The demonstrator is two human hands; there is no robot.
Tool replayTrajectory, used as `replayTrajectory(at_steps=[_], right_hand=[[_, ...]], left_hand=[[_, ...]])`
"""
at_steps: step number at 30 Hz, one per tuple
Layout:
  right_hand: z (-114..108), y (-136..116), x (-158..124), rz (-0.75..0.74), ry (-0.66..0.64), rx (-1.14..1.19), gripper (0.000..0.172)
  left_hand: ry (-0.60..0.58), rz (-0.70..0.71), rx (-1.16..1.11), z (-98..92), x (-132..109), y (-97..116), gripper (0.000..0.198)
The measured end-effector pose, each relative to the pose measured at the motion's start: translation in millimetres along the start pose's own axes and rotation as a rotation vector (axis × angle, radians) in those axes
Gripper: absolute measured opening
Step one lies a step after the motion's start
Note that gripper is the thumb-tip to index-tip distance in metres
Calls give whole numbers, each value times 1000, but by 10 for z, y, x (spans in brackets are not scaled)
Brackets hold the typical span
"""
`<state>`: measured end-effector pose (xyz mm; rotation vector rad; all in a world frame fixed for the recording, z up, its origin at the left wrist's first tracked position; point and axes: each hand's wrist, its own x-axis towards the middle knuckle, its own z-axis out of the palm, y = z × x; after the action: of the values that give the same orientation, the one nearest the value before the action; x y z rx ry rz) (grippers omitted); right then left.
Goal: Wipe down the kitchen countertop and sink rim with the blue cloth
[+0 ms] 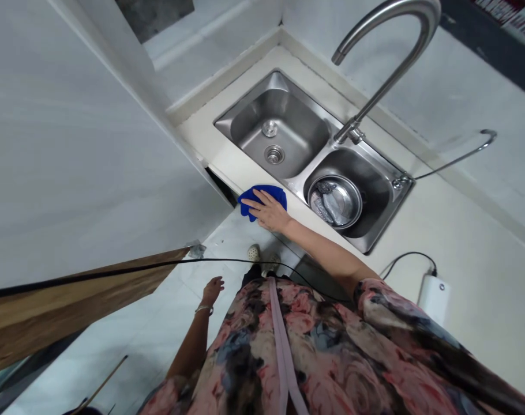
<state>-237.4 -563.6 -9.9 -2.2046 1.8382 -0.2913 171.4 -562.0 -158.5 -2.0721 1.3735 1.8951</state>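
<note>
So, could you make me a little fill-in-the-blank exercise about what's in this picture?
1. The cloth under the right hand is coloured ____.
2. The round metal bowl sits in one of the ____ basins of the sink.
3. The bracelet is worn on the ____ wrist.
4. The box on the worktop is coloured ____.

Missing words: blue; two; left; white.
</note>
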Motion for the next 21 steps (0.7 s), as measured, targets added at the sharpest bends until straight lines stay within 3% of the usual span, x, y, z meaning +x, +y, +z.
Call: replayTrajectory(at_steps=[5,12,21], right_hand=[[-41,-94,-828,-5,-35,20,40],[56,-204,-1854,42,-53,55,46],[-81,-360,-2700,86,-124,130,46]], left_hand=[[1,-54,49,162,85,-103,16],[-46,-3,77,376,336,63,19],[-106,48,136,433,369,170,23]])
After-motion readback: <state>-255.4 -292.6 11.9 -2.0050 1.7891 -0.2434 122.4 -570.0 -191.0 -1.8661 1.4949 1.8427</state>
